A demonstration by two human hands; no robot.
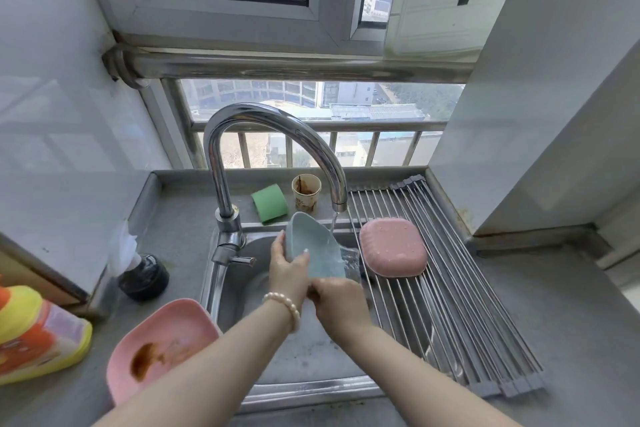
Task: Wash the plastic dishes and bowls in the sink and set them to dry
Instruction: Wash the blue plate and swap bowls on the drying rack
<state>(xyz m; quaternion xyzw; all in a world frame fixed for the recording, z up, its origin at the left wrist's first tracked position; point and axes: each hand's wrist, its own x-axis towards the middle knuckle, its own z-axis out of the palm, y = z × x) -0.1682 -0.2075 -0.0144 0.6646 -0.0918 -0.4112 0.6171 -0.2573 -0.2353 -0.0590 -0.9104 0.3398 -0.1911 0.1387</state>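
Over the sink [239,291], you hold a pale blue plastic dish [317,255] tilted on edge under the thin stream running from the curved tap [273,135]. Your left hand [289,272], with a pearl bracelet [283,308] at the wrist, is wrapped around the dish's left rim, thumb on the inner face and fingers behind. Your right hand [341,305] is closed on the dish's near lower edge, just beside the left hand; whether it also holds a cloth or sponge you cannot tell. To the right, a roll-up wire drying rack [450,305] spans the sink's right side, and a pink bowl [393,248] lies upside down on its far part, close to the blue dish but apart from it. On the bench [554,340] at the near left, a pink dish [162,347] smeared with brown sauce sits against the sink's left rim, partly hidden by your left forearm. Further left stands a yellow and orange bottle [34,333]. Behind the sink, on the far ledge, a green sponge [270,203] lies beside a stained paper cup [306,192].
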